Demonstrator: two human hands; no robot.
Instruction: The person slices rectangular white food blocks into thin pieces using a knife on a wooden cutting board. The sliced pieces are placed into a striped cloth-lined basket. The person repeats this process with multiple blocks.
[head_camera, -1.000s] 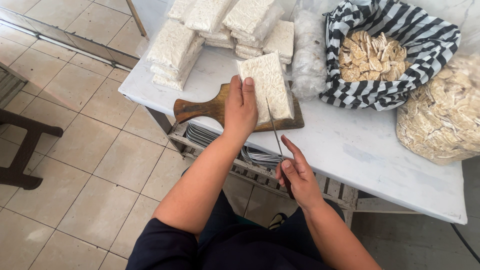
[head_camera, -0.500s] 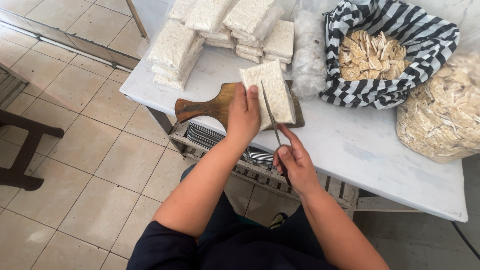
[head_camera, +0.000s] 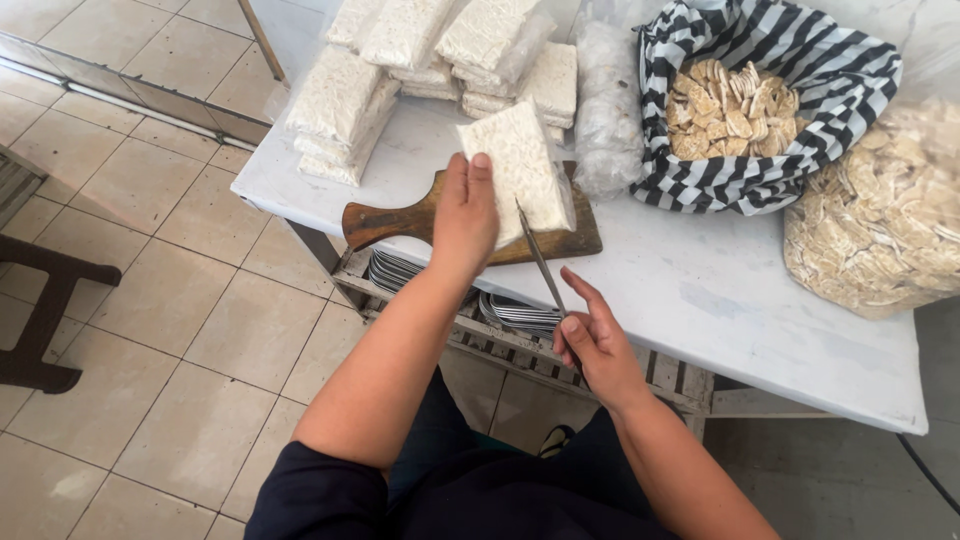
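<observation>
The left hand (head_camera: 466, 215) lay flat, fingers released, steadying the pale rectangular tempeh block (head_camera: 520, 172) on the brown wooden cutting board (head_camera: 400, 218) – the right hand (head_camera: 598, 345), at five o'clock, grasped a thin-bladed knife (head_camera: 538, 258) at its edge.

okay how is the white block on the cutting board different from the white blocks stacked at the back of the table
The block on the board is bare, with no wrap visible; the stacked blocks lie in clear plastic. It lies alone on the wooden cutting board, steadied by the left hand with the knife at its edge; the stacked ones are piled untouched. Both are pale, rectangular and grainy.
</observation>
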